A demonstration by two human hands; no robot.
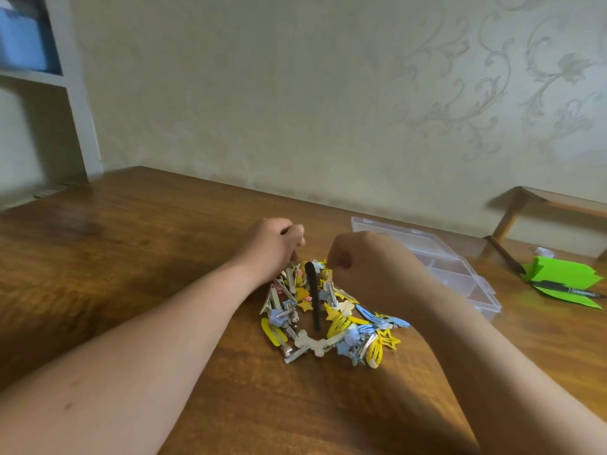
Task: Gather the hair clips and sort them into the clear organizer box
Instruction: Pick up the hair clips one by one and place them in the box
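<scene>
Heap of colourful hair clips (331,318) sits mid-table (131,244). At its far edge are the left hand (272,246) and right hand (368,266), fingers curled, can't tell if they grip anything. Clear organizer box (460,274) is just right.

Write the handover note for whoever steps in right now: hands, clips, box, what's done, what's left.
Left hand: fingers curled, at the far edge of the pile; whether it holds a clip cannot be told.
Right hand: fingers curled, at the pile's far right edge; a hold cannot be told here either.
Clips: gathered in one pile on the table, a long black clip on top.
Box: open, right of the pile, partly behind the right arm; no clips in the compartments that show.
Done: gathering, by the look of it.
Left: sort the clips into the box.
</scene>
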